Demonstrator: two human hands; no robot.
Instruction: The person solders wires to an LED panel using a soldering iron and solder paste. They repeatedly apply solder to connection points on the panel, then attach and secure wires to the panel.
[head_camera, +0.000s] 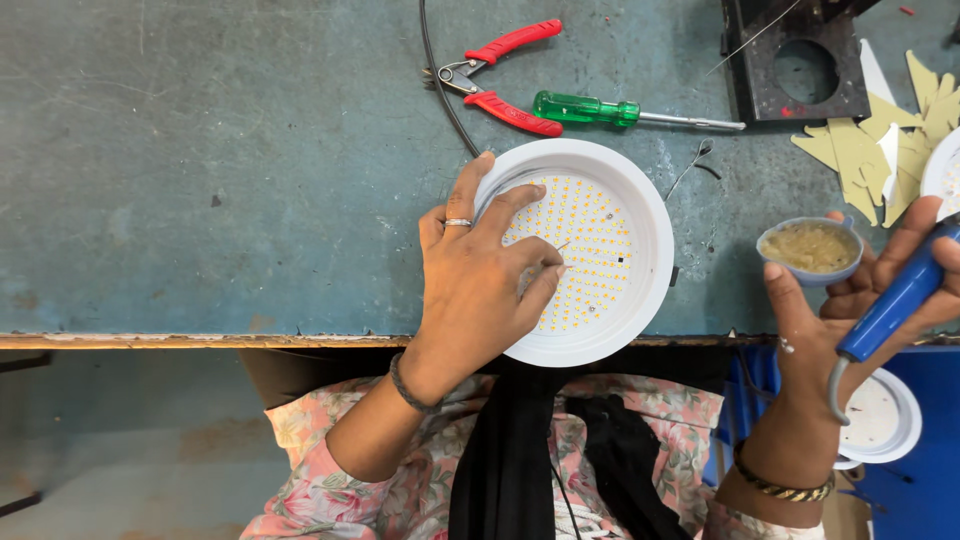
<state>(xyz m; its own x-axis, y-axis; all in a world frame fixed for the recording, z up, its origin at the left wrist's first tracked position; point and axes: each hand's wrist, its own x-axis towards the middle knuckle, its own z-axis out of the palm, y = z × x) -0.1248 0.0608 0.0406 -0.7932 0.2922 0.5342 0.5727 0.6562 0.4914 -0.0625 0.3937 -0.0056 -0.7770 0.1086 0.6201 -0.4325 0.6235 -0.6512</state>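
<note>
A round white lamp housing (648, 205) with a board of many small yellow LED dots lies at the table's front edge. My left hand (480, 275) rests on its left side, pinching a thin wire or pin over the board. My right hand (860, 300) is off to the right, gripping a blue-handled soldering iron (895, 300) with a grey cord. The iron's tip end points toward a small round tin of yellowish paste (810, 248), which sits just above my fingers.
Red-handled pliers (500, 75), a green-handled screwdriver (590, 110) and a black cable (440, 80) lie at the back of the blue-green table (200, 180). A black metal block with a hole (800, 65) and beige cut-outs (880, 150) sit at the right. Another white lamp disc (880, 415) lies below.
</note>
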